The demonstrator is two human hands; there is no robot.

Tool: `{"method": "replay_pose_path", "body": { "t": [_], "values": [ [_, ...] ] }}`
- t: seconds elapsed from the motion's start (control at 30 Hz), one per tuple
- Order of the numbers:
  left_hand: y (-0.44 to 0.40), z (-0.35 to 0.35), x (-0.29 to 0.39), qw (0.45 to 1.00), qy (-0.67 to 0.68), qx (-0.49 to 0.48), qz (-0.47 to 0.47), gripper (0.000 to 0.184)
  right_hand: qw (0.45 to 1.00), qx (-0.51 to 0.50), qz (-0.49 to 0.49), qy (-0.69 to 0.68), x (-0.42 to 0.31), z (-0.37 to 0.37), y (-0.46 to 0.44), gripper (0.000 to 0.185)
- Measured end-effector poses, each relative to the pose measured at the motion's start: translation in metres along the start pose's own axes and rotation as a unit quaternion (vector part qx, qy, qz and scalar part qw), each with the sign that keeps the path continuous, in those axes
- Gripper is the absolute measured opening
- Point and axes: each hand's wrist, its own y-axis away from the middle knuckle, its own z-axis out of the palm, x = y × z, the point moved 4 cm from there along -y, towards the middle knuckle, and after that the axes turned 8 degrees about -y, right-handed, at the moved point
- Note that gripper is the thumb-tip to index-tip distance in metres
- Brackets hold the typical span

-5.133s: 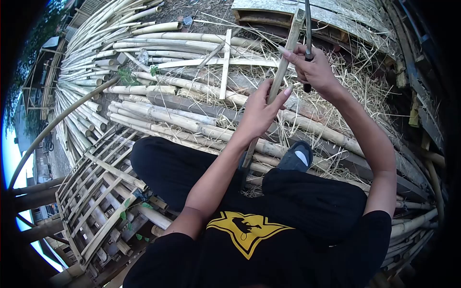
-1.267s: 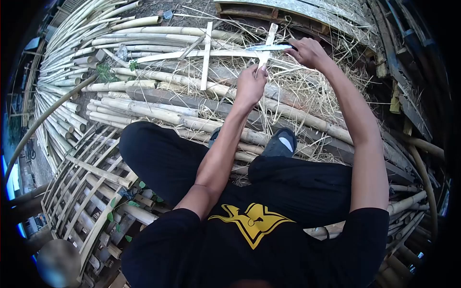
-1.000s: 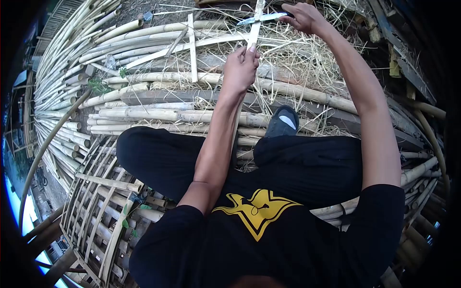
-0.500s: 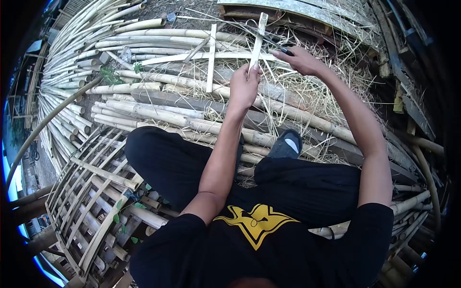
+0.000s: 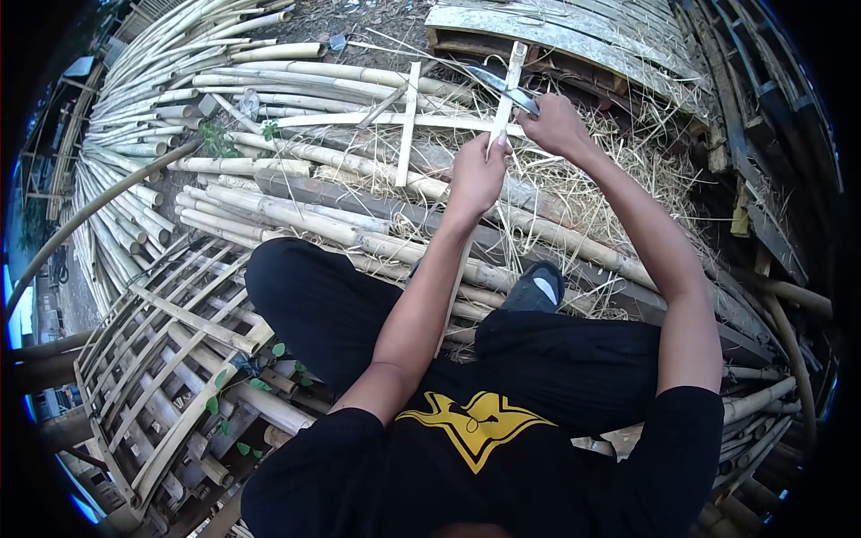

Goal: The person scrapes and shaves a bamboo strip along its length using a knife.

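My left hand [image 5: 478, 175] is closed around a pale bamboo strip [image 5: 513, 76], whose upper end points away from me while its lower part runs back along my forearm. My right hand [image 5: 553, 125] grips a knife [image 5: 496, 82] by its handle. The blade slants up to the left and crosses the strip just above my left hand. Thin shavings [image 5: 619, 170] lie around and below both hands. Left of them, a flat pale strip [image 5: 408, 125] rests across a longer strip [image 5: 359, 119].
Long bamboo poles [image 5: 296, 208] lie under and before my legs, with a fanned stack [image 5: 134, 179] at the left. A woven bamboo lattice [image 5: 170, 359] stands at lower left. A wooden pallet [image 5: 556, 36] is at the top, and dark timbers [image 5: 762, 134] line the right.
Compared with half a second ago, the knife blade has come across the front of the strip, and my right hand is closer to my left. The view has shifted slightly.
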Motion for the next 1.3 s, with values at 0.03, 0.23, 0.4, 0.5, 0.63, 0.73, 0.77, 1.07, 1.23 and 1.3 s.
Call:
{"method": "replay_pose_path", "body": {
  "t": [0.03,0.23,0.4,0.5,0.63,0.73,0.77,1.07,1.23,1.3],
  "values": [
    [-0.001,0.002,-0.001,1.000,0.008,-0.007,-0.006,0.027,1.000,0.013,-0.005,0.014,0.003,0.000,0.001,0.031],
    [-0.003,-0.004,0.016,0.993,0.089,-0.067,-0.029,0.028,0.991,0.061,-0.119,-0.004,0.013,-0.021,-0.003,0.038],
    [-0.005,-0.011,0.038,0.985,0.109,-0.115,-0.065,0.028,1.000,0.016,-0.023,-0.010,0.027,-0.040,-0.003,0.066],
    [-0.006,-0.005,0.054,0.989,0.040,-0.135,-0.051,0.029,0.999,0.016,0.024,0.013,0.034,-0.049,0.003,0.064],
    [0.007,-0.006,0.047,0.955,0.131,-0.220,-0.148,0.025,0.997,0.037,-0.023,0.064,0.038,-0.033,0.009,0.043],
    [0.011,-0.005,0.026,0.957,0.112,-0.218,-0.157,0.022,0.998,-0.006,-0.011,0.062,0.035,-0.013,0.015,0.036],
    [0.014,-0.002,0.018,0.956,0.113,-0.220,-0.160,0.022,0.998,-0.008,-0.008,0.063,0.037,-0.009,0.016,0.036],
    [0.017,0.021,0.002,0.936,0.160,-0.240,-0.203,0.023,0.992,-0.038,0.077,0.097,0.058,0.007,0.006,0.030],
    [0.018,0.027,-0.003,0.941,0.164,-0.193,-0.223,0.023,0.993,-0.036,0.067,0.088,0.053,0.020,0.005,0.028],
    [0.018,0.027,-0.006,0.940,0.161,-0.203,-0.223,0.025,0.992,0.001,-0.010,0.126,0.047,0.020,0.008,0.024]
  ]
}}
